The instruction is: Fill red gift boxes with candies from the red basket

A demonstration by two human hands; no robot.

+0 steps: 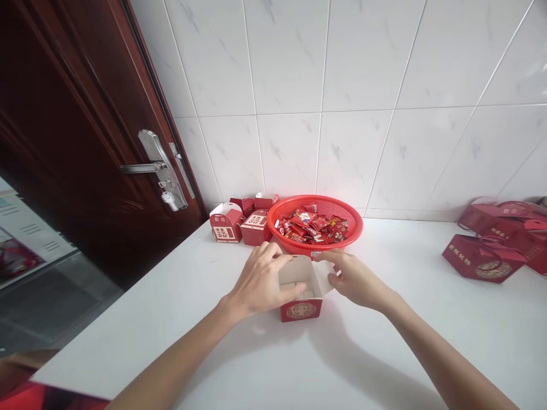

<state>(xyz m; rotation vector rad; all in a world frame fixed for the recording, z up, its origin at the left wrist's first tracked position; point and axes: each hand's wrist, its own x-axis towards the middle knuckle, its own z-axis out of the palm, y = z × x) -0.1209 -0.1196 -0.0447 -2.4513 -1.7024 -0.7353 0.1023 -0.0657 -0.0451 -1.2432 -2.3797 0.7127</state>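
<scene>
Head view, box: boxy card
Left hand: fingers parted, over box
Right hand: fingers gripping white flap
Basket: perforated plastic, beyond fingers

The left hand conceals the left side of the open box and part of its contents. The basket overlaps the adjacent carton. Print on the wrapped packets is too small to read. The right-side cartons are blurred; the frame edge crops them. The door and bench extend out of view.
</scene>
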